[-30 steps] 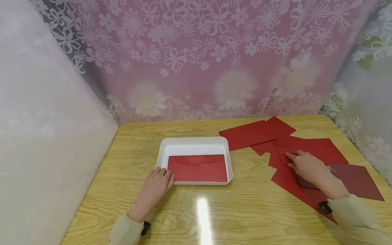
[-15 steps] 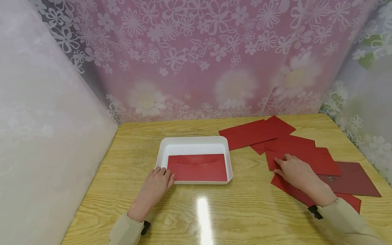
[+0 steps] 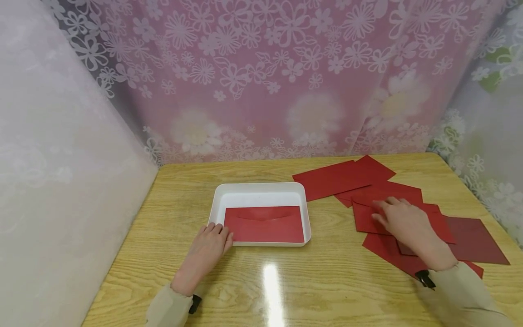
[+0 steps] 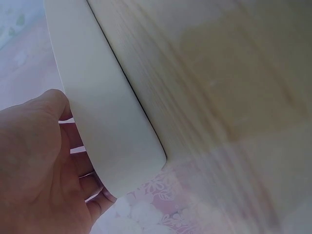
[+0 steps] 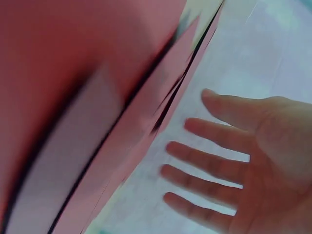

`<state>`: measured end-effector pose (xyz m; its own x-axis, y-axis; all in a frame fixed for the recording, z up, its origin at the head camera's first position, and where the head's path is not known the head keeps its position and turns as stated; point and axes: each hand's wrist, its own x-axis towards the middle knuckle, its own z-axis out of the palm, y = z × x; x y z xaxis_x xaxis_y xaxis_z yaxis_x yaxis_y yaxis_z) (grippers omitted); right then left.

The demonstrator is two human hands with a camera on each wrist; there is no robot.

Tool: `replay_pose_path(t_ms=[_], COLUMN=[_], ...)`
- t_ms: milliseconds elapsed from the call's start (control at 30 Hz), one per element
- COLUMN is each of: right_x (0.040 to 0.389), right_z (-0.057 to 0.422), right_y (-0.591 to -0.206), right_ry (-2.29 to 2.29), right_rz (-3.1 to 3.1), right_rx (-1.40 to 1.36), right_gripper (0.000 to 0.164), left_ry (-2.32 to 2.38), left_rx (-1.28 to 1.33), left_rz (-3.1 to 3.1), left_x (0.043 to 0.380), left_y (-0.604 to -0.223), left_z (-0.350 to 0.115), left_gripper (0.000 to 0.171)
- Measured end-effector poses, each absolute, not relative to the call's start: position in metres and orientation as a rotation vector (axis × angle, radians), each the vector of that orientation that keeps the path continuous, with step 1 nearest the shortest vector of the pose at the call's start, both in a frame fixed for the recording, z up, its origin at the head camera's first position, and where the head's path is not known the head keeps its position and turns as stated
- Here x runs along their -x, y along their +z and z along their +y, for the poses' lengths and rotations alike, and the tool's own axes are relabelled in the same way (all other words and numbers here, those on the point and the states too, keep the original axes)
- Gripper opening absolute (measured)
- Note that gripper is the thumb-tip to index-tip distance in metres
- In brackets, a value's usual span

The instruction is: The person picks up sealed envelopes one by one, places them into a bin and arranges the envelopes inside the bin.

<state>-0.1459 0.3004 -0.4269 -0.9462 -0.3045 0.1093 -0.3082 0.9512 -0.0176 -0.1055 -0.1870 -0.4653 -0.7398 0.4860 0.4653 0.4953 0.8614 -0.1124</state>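
My left hand [image 3: 207, 245] holds the near left corner of the white tray [image 3: 258, 186]. In the left wrist view its fingers go behind the tray's wall [image 4: 105, 112] and the thumb lies along the rim. One red envelope [image 3: 263, 225] lies in the tray, its flap line facing up. At the right my right hand [image 3: 408, 224] is over a red envelope [image 3: 367, 222] on a loose pile. The right wrist view shows this hand's fingers [image 5: 209, 158] spread and straight, with nothing between them, apart from the stacked envelope edges [image 5: 122, 141].
More red envelopes [image 3: 331, 179] overlap at the back right, their left end by the tray's corner. A darker maroon envelope [image 3: 476, 240] lies under the pile at the right. The wooden table [image 3: 318, 281] ends at a flowered curtain [image 3: 253, 113].
My right hand slid the upper envelopes toward the left and front, then lifted its fingers off and shifted slightly right. The left hand and tray have stayed in place.
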Motion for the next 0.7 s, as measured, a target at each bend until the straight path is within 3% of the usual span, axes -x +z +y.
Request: replay_pose_path(t_ms=[333,500,700], right_x=[0.177,0.178,0.178], right_z=[0.373,0.381,0.382], right_y=[-0.433,-0.435,-0.436], right_ry=[0.124,0.173,0.186], right_rz=[-3.242,-3.327,-3.293], right_rx=[-0.401,-0.362,-0.330], right_gripper=[0.070,0.083,0.088], left_ry=[-0.027,-0.024,-0.019], left_rx=[0.723,0.728,0.714], left_rz=[-2.534,-2.529,-2.554], left_x=[0.107,0.106,0.106], left_y=[-0.467,-0.467,-0.466], left_z=[-0.188,-0.188,-0.188], left_gripper=[0.035,0.035,0.035])
